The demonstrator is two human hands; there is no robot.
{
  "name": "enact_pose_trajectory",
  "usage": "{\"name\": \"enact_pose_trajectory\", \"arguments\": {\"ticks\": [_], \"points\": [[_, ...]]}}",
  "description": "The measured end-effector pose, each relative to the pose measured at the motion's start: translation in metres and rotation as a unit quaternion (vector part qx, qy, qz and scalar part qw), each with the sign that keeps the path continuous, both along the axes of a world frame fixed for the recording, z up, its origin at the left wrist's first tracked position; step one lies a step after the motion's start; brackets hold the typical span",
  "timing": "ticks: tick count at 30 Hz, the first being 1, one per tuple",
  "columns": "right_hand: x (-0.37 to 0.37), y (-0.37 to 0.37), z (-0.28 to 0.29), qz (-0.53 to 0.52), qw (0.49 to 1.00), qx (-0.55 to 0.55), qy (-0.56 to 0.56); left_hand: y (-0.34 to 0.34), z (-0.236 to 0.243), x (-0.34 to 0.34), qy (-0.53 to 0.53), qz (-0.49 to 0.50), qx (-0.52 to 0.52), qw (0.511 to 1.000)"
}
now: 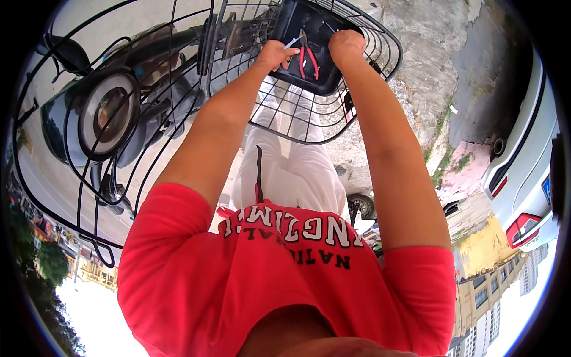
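Note:
My left hand is at the left side of a black plastic tray, closed on a thin white strip. Pliers with red handles lie in the tray just right of that hand, jaws toward the tray's far end, with small pale bits beside them. My right hand is curled at the tray's right rim, near a thin bluish item; what its fingers hold is hidden. The tray sits inside a black wire basket.
A dark scooter front with a round headlamp stands at left behind black wire bars. A white car is at the far right. Cracked concrete ground shows beyond the basket, and a wheel shows below it.

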State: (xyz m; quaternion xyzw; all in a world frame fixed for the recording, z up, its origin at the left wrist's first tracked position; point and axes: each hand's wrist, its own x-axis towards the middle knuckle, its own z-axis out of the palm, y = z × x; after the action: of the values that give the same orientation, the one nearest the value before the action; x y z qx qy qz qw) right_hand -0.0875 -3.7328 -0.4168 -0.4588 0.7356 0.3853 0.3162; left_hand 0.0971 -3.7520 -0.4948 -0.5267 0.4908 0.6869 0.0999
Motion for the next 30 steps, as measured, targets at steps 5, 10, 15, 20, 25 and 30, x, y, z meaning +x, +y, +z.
{"name": "enact_pose_trajectory", "arguments": {"ticks": [5, 10, 15, 20, 25, 30], "points": [[-0.009, 0.016, -0.03, -0.045, 0.998, -0.034, 0.042, 0.001, -0.006, 0.003, 0.003, 0.016, 0.014, 1.0], [-0.008, 0.022, -0.029, 0.021, 0.999, -0.02, 0.037, 0.002, -0.001, 0.004, -0.009, 0.015, 0.014, 1.0], [-0.014, 0.021, -0.033, 0.015, 0.999, -0.033, -0.008, 0.002, -0.007, 0.004, -0.007, 0.007, 0.004, 1.0], [-0.015, 0.021, -0.029, 0.021, 0.999, -0.04, 0.008, 0.003, -0.006, 0.003, -0.003, 0.019, 0.002, 1.0], [-0.014, 0.024, -0.032, 0.025, 0.998, -0.053, 0.025, 0.005, -0.008, 0.003, 0.007, 0.016, -0.009, 1.0], [-0.008, 0.015, -0.019, 0.02, 0.998, -0.053, 0.015, 0.007, -0.008, 0.005, -0.018, 0.015, -0.013, 1.0]]}}
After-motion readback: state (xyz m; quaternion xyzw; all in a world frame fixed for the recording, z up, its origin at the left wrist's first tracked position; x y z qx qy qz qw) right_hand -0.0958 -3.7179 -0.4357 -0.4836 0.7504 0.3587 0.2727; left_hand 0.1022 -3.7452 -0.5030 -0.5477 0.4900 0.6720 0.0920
